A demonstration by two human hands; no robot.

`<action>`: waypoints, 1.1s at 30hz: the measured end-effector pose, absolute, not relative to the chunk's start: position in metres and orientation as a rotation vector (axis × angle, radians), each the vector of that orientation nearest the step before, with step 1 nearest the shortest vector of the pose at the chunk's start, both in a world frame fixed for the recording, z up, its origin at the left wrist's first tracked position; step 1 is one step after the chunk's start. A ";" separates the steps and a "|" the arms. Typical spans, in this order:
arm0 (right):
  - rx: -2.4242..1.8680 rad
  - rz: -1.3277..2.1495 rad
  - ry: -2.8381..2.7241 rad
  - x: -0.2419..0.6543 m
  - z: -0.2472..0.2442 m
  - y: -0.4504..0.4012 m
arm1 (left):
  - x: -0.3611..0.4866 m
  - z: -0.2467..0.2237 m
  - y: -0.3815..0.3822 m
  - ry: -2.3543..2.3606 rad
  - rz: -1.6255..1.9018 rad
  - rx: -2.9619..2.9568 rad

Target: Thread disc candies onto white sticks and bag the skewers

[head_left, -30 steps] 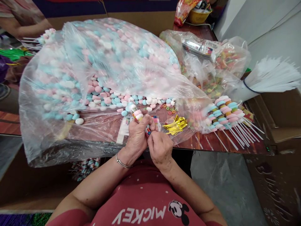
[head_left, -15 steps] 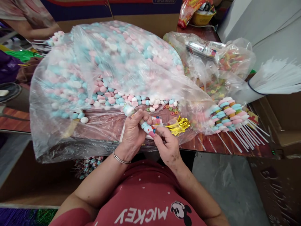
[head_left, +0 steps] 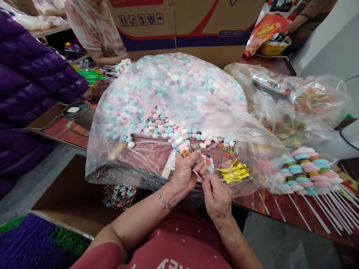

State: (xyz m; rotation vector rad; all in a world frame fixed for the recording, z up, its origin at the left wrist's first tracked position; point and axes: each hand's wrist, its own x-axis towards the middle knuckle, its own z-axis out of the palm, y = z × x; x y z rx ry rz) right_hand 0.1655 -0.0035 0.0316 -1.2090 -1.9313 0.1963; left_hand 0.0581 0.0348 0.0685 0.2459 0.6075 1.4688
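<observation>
The left hand [head_left: 183,173] has its fingers wrapped closely around a wrapped candy stack [head_left: 181,145], whose upper end juts out past the thumb; the right hand [head_left: 218,196] pinches at the lower end, thumb against forefinger; too hard a pull or twist there could tear the thin wrapper, while a slack left grip could let the stack turn or slide; a bump against the gold ties [head_left: 234,172] just beside might scatter them; both wrists angle inward, the left one banded by a bracelet [head_left: 165,200], with forearms converging from either side of the torso; the stack is held over the near part of the tabletop [head_left: 283,203], before the big candy bag [head_left: 179,82].
</observation>
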 end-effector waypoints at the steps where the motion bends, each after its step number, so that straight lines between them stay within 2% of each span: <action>1: -1.204 0.224 -1.933 0.165 0.031 -0.002 | 0.059 0.067 0.034 0.613 1.465 0.234; 9: -1.158 0.543 -1.831 0.179 0.030 0.014 | 0.080 0.067 0.035 0.778 1.608 0.376; 18: -1.134 0.571 -1.728 0.192 0.035 0.019 | 0.087 0.063 0.036 0.864 1.633 0.519; 26: -1.000 0.983 -1.738 0.166 0.039 0.008 | 0.071 0.054 0.023 0.910 1.619 0.547; 29: -1.005 0.919 -1.817 0.157 0.039 0.008 | 0.070 0.050 0.016 0.930 1.626 0.530; 33: -0.994 0.632 -1.931 0.157 0.037 0.010 | 0.059 0.054 0.012 0.898 1.590 0.684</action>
